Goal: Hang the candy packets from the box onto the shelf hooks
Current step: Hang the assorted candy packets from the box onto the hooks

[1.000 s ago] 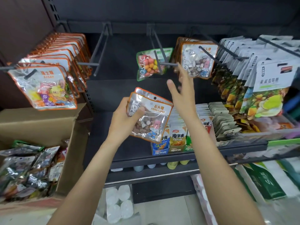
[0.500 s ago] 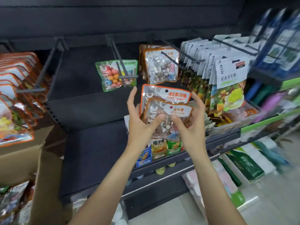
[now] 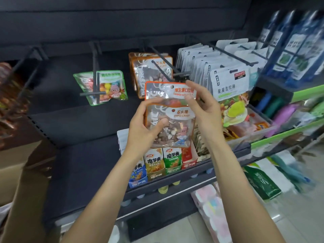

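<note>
Two orange-edged clear candy packets are held stacked in front of the shelf. The front stone candy packet (image 3: 172, 127) is gripped by my left hand (image 3: 143, 130), thumb across its face. Behind it the gummy packet (image 3: 173, 90) sticks up, and my right hand (image 3: 203, 109) pinches its top right edge. Just above and behind, a black shelf hook (image 3: 163, 70) carries matching orange packets (image 3: 140, 74). A green-edged packet (image 3: 112, 86) hangs on the hook (image 3: 95, 79) to the left. The cardboard box (image 3: 12, 165) shows only at the far left edge.
White pouches (image 3: 226, 81) hang in dense rows on hooks to the right. Small snack cartons (image 3: 156, 163) stand on the lower shelf under my hands. An empty hook (image 3: 26, 67) juts out at upper left. Blue packs (image 3: 298, 42) fill the upper right.
The view has swung right, away from the box. My right hand came off the hook to the packets. The gummy packet now stands higher behind the stone candy packet.
</note>
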{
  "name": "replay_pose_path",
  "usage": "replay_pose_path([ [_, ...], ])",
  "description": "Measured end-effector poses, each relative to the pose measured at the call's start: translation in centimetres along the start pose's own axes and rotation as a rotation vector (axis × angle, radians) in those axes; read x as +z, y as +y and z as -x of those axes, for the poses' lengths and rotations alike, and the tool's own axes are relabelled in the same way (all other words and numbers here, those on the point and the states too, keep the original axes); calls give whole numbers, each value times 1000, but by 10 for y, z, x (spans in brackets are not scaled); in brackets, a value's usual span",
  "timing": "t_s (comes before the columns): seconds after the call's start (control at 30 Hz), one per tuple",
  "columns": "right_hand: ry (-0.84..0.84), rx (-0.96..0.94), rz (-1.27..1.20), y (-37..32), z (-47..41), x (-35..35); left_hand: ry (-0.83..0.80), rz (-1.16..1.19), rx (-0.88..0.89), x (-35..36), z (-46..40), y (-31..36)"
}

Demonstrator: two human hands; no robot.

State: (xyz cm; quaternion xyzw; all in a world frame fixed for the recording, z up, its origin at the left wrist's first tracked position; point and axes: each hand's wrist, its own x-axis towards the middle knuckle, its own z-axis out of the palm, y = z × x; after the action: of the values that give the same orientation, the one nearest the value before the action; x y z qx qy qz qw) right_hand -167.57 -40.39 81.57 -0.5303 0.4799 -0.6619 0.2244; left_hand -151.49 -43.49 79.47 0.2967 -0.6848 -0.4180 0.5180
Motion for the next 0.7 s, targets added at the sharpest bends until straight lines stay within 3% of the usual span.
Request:
replay_pose_path([
  [0.23, 79, -45, -44, 1, -23, 4, 62, -27, 21, 7, -3, 3],
  [0.43, 62, -13, 36, 4, -33, 8, 33, -92, -1, -2, 0, 0],
  [0.57, 144, -20, 6, 4, -31, 6, 25, -95, 6, -2, -2, 5],
  [0.7, 98, -20, 196, 6, -39, 6, 50, -52, -76, 1, -5, 0],
])
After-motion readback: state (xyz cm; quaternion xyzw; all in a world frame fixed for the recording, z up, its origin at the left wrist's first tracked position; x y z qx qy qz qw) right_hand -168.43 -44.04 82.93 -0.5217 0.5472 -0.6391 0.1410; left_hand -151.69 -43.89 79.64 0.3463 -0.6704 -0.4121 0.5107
